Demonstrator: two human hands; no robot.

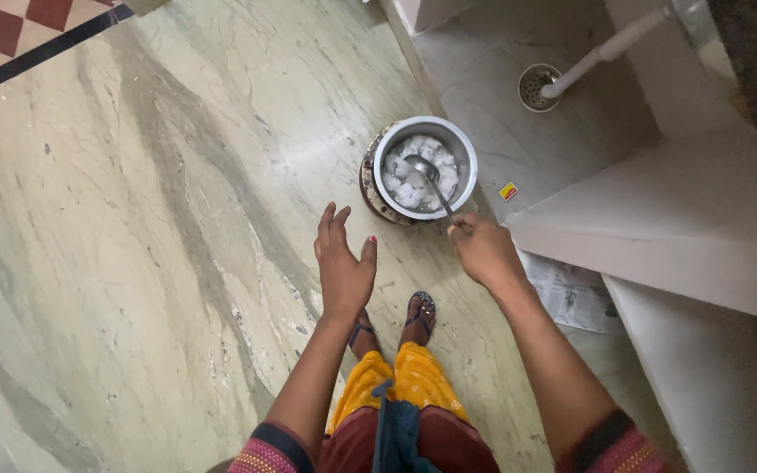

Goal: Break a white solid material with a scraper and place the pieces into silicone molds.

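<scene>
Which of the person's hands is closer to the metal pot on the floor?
The right hand: it grips the ladle whose bowl lies in the metal pot, just below its rim. The left hand is open, empty, farther away, lower left.

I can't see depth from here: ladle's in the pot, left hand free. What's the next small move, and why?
Probably steady the pot rim with the left hand: it hovers open and apart, while the right hand grips the ladle, whose bowl lies among the white chunks.

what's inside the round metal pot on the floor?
The round metal pot holds white chunks in cloudy liquid, with the bowl of a long metal ladle resting among them. The right hand grips the ladle's handle. The pot's bottom is covered.
</scene>
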